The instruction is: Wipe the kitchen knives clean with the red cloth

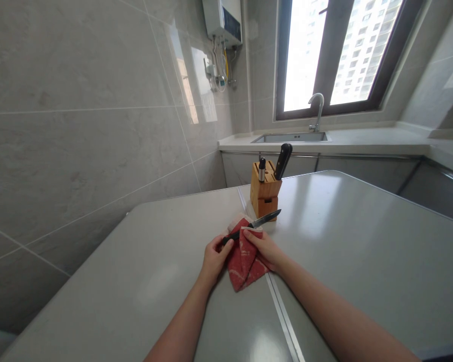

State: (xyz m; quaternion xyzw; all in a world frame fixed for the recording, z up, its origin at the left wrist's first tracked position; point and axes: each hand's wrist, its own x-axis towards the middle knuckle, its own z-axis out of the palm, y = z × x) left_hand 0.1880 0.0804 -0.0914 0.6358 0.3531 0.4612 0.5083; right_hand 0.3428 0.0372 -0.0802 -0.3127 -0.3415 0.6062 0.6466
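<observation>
A kitchen knife (266,218) with a black handle points up and to the right, above the table. My left hand (214,256) is closed on its handle. A red cloth (245,261) with a pale edge hangs around the handle, and my right hand (265,247) pinches the cloth beside the base of the blade. Part of the handle is hidden under the cloth. Just beyond the blade stands a wooden knife block (266,188), holding a large black-handled knife (283,161) and a smaller black-handled tool (261,170).
The pale table (166,236) has a metal-edged seam (283,314) running down it. Past its far edge are a white counter (370,137), a sink (290,137) and a tap (318,110) under the window. A tiled wall (98,146) rises on the left.
</observation>
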